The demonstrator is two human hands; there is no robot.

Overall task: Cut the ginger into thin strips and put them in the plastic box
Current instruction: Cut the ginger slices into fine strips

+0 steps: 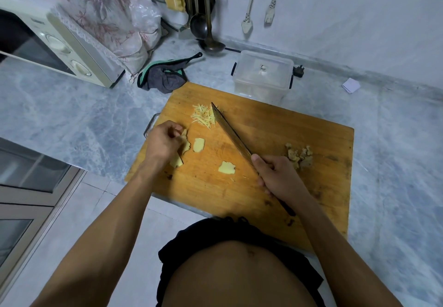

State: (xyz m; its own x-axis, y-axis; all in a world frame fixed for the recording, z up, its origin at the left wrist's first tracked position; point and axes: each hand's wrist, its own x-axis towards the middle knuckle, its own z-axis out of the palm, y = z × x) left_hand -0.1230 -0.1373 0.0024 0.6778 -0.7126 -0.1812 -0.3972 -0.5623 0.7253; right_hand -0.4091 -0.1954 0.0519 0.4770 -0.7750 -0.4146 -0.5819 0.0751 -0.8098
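A marble counter is carrying a wooden board, which is overhanging the near edge. Beyond the board's far edge the plastic box is standing with its lid on, apparently not yet opened to receive anything. On the board a knife is lying diagonally, its tip at far left and its handle running toward the near right; the blade is resting just beside a pile of strips, which is sitting on the blade's left. Peel scraps are lying well apart at the right. Two flat ginger slices are lying loose between the hands, one nearer the left hand and one nearer the knife. The left hand is curling its fingers around further slices, pinching them at the board's left side. The right hand is gripping the knife handle, thumb pressing along the spine. Judged from this layout, the uncut ginger is lying to the left of the blade, nearer the left hand, so the next cut is calling for those slices to be stacked flat with their long axis crossing the blade.
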